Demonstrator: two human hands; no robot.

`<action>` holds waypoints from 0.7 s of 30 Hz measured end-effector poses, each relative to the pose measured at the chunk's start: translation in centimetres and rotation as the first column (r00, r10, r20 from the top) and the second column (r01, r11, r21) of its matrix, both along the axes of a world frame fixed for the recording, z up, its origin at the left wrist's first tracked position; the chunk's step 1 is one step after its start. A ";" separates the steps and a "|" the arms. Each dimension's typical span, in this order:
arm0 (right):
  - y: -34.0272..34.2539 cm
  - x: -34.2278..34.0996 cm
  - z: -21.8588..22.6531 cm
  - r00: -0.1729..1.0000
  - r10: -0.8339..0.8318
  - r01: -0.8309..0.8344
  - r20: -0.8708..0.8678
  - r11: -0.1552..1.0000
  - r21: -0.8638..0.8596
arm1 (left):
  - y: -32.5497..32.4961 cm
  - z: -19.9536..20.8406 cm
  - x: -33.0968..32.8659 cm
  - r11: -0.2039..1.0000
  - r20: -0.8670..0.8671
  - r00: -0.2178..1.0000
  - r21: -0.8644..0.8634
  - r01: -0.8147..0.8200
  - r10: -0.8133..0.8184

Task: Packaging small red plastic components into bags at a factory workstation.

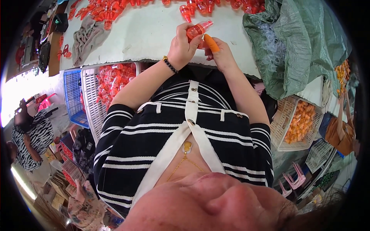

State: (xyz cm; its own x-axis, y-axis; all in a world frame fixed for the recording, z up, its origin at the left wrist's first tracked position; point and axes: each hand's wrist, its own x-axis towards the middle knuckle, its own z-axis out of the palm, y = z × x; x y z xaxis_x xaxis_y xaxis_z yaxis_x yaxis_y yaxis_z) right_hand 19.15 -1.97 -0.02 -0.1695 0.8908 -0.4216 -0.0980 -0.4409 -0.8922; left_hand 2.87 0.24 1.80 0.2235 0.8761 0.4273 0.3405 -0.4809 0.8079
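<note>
My left hand [181, 45] is closed around a small red see-through plastic piece [197, 30], shaped like a little bottle with a clear narrow tip that points up and right. An orange finger cot [211, 43] covers one digit of my right hand [222, 57], whose fingers are bent in close to the left fingertips by the lower end of the piece. What the right fingers pinch is mostly hidden; a bit of red shows there. Both hands are over the near part of the white table [150, 40]. Similar red pieces [185, 12] lie just beyond them.
Red pieces [110, 9] spread along the far side, near a crumpled grey cloth [89, 38]. A green woven sack [289, 50] at right holds clear plastic parts [271, 44]. Below the table stand a white crate [89, 82], a blue crate [74, 96] and a cream crate [283, 115].
</note>
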 end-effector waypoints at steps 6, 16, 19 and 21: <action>-0.5 -2.2 1.5 0.993 -0.011 0.034 -0.117 0.980 0.198 | 0.4 0.3 -1.9 0.976 0.031 0.994 -0.196 -0.097 0.105; 1.6 -4.9 1.8 0.945 0.326 -0.324 0.027 0.924 0.204 | -1.3 1.8 -7.5 0.934 -0.230 0.928 -0.141 -0.329 0.293; 3.4 -2.5 1.9 0.952 0.229 -0.294 0.202 0.868 0.400 | -2.0 3.8 -12.4 0.953 -0.185 0.969 -0.222 -0.205 0.165; 5.9 -0.6 0.9 0.972 0.086 -0.189 0.219 0.840 0.508 | -3.9 7.2 -17.0 0.808 -0.090 0.980 -0.556 -0.195 0.175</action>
State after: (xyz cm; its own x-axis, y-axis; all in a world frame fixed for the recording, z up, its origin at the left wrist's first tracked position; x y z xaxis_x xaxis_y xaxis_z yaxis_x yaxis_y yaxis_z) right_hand 18.57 3.90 0.89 -0.2738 0.9596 0.0644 0.1132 0.0986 -0.9887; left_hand -14.11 -3.63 9.01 0.0374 0.9874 -0.1539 0.4078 0.1255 0.9044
